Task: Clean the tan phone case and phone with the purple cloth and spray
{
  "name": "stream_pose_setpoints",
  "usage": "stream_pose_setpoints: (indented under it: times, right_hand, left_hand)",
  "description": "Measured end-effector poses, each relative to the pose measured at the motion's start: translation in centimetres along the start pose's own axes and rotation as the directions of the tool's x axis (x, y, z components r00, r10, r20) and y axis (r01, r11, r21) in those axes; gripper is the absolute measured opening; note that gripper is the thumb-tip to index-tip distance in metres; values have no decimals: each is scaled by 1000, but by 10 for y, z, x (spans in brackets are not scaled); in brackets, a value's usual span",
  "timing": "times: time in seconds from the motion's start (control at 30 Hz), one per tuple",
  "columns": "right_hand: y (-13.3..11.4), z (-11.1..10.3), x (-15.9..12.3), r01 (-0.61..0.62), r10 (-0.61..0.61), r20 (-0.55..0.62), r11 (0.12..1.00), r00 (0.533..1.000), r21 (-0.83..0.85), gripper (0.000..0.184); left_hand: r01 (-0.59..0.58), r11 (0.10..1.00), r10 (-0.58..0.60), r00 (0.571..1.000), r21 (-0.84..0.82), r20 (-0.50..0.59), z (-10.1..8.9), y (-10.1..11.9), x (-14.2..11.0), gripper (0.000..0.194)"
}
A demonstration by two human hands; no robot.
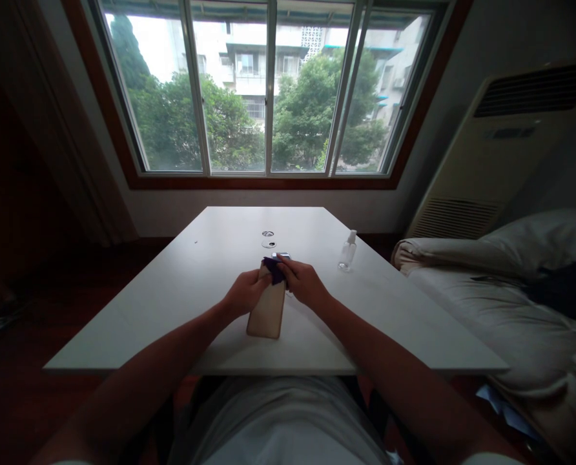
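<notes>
My left hand [244,292] is closed on the upper left edge of a beige, phone-shaped case [267,313], which tilts above the white table. A small dark purple cloth [274,271] lies over the case's top end. My right hand [305,282] pinches this cloth at the case's upper right, with the fingertips partly hidden. Just behind the hands, a shiny, light-coloured object [282,256] shows only in part, and I cannot tell its kind. To the right of my right hand stands a clear spray bottle [347,253] with a white top.
The white table [162,310] reaches toward the window. Two small round items, one dark-rimmed [267,234] and one pale [268,245], lie beyond my hands. A tiny dark bit [195,242] is at the left. A cushioned sofa [457,290] stands along the right.
</notes>
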State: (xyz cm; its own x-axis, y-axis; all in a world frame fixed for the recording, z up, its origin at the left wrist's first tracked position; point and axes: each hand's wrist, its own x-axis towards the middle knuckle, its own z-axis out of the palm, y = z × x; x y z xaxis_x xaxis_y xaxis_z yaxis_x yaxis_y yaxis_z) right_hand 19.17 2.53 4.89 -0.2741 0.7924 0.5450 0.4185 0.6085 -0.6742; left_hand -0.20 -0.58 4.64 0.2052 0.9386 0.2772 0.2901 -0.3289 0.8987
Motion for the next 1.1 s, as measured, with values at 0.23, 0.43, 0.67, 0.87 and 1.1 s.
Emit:
stream_pose_setpoints:
  times: [0.23,0.43,0.67,0.87,1.1]
  right_hand:
    - [-5,12,-7,-64,47,112,986,993,155,40]
    - [-8,15,-8,11,-15,36,995,999,95,28]
    - [-10,1,-6,106,-109,-62,993,992,-49,27]
    - [-8,-12,-4,220,-227,-4,951,974,-217,30]
    - [-18,-5,-10,268,-258,74,910,963,-316,30]
  left_hand:
    - [-25,997,46,959,79,-281,-6,6,-1,50]
    - [-70,993,94,960,99,-265,-6,6,-1,51]
    - [-114,975,139,983,192,-119,-4,7,-2,47]
    - [-203,965,235,949,166,-209,-13,18,-4,38]
    - [-200,968,199,980,151,24,-12,2,-1,40]
